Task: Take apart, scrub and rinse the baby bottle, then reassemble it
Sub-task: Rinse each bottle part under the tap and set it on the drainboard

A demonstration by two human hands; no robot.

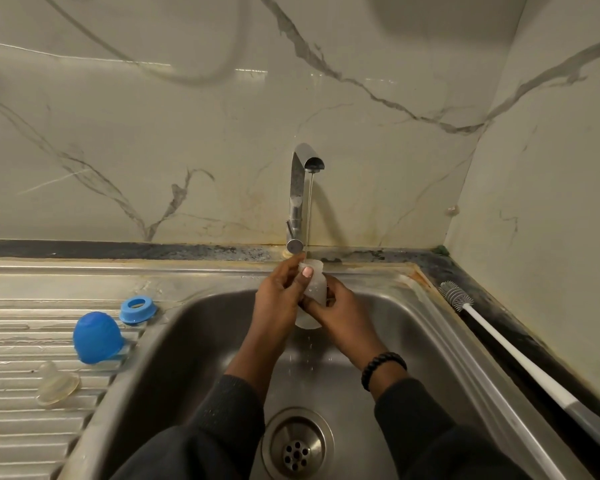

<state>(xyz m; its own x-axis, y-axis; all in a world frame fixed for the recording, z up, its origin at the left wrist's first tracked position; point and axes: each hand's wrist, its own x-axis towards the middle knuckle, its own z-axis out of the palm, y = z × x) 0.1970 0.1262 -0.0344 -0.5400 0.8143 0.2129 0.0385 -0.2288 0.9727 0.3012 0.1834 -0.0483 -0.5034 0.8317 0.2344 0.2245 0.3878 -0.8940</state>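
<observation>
The small, translucent white plastic bottle body [311,295] sits at the centre of the view, held over the stainless steel sink basin [201,327] with its open mouth up under the thin stream from the chrome tap [300,192] at twelve o'clock. The left hand [278,303] curls round its upper part, thumb laid across the neck just below the rim, and the right hand [340,315] wraps the lower body from the three o'clock side; both grip it. It looks light and fairly stiff, thin-walled, and hardly fragile, but wet plastic is slippery and it will gain weight as water fills it, so a hold round the waist with one hand near the base seems safest, fingers kept clear of the mouth. At nine o'clock on the ribbed draining board [21,445] lie the blue domed cap [96,336], the blue screw ring [136,308] just beyond it, and the clear soft silicone teat [57,382] nearer, all apart. The white-handled bottle brush [520,358] rests at three o'clock on the sink's edge.
</observation>
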